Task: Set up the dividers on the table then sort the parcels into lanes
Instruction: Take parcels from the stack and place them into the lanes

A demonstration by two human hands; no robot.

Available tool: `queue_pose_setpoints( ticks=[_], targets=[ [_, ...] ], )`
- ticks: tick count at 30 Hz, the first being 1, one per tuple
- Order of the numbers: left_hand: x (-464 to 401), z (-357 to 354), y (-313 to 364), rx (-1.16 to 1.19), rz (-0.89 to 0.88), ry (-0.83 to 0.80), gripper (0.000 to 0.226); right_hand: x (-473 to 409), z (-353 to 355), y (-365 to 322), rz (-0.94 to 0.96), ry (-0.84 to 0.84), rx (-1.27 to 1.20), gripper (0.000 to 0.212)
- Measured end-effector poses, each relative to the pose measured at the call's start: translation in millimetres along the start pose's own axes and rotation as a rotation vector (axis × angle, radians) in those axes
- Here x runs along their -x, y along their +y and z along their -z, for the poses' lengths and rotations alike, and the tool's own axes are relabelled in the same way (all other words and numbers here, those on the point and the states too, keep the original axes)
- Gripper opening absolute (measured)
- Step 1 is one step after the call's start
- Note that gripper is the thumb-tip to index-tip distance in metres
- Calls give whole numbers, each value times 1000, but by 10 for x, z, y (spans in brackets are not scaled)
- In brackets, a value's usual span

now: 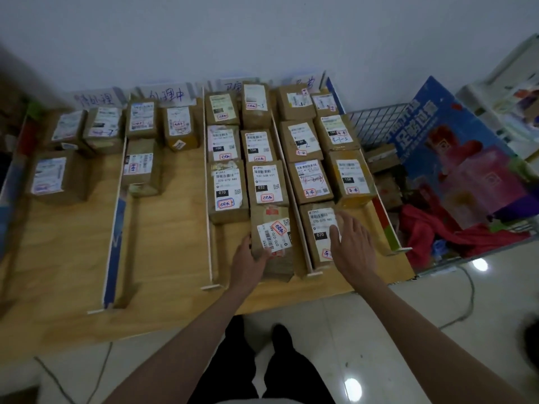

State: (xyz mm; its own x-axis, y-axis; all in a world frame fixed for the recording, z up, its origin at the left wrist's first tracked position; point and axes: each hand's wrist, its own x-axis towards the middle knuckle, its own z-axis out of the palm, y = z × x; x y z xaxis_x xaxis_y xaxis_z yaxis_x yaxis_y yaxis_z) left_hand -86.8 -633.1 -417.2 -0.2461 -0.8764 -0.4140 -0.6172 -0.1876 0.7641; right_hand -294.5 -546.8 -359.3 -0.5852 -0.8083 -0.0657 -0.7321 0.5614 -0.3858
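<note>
Gripping the near corner of a brown parcel (272, 237) in the lower middle of the frame, the left hand (250, 259) curls its fingers round the edge. The right hand (351, 243) lies flat, fingers straight, on the next parcel (319, 231) just right of a white divider (300, 225). Both boxes sit on the wooden table (163, 258), in lanes full of parcels.

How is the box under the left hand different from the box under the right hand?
The left-hand box lies in the third lane and its label is skewed; the right-hand box lies in the fourth lane, label straight. The left hand grips its box's near corner; the right hand rests flat on top. Both are brown cardboard.
</note>
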Motion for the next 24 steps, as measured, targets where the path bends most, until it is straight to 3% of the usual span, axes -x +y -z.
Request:
queue_pose_setpoints(
  ticks=[17,24],
  targets=[
    [-165,-480,-165,161,58,96,70,-128,82,371,77,-42,31,42],
    [-147,-429,-104,104,89,52,83,-180,97,283,122,-52,27,39]
  ],
)
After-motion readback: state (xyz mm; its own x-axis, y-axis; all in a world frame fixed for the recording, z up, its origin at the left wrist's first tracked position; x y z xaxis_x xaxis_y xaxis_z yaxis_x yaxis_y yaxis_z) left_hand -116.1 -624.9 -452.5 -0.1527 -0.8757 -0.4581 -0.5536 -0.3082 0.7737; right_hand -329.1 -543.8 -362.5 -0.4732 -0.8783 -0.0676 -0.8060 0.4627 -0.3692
